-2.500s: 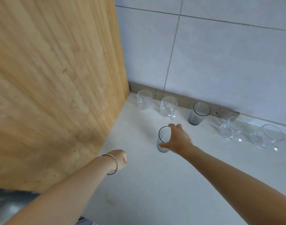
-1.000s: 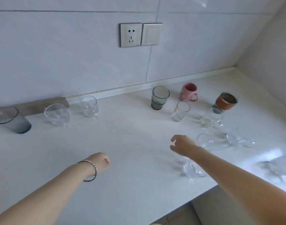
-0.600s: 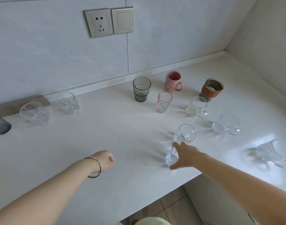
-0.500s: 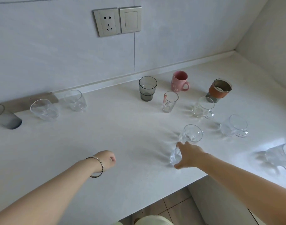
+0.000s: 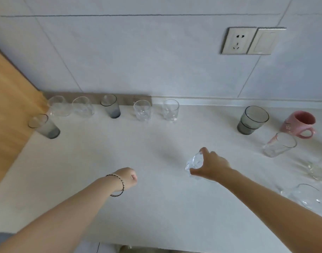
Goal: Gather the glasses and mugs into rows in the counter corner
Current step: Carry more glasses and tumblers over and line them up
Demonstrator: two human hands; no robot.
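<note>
Glasses and mugs are spread along the counter point(image 5: 156, 207): five glasses line the back edge toward the left corner, and a grey tumbler point(image 5: 45, 126) stands just in front of them beside the wooden panel point(image 5: 8, 114). A small clear glass point(image 5: 194, 162) is gripped by the right hand point(image 5: 210, 166) over the middle of the counter. The left hand point(image 5: 128, 178) is curled shut, holding nothing. Slippage is judged the main risk, the smooth glass being pinched from the side; a knock against the row could also follow on setting down. Toward the right edge a dark tumbler point(image 5: 252, 119), a pink mug point(image 5: 299, 124) and further clear glasses wait. Every vessel seen appears empty.
</note>
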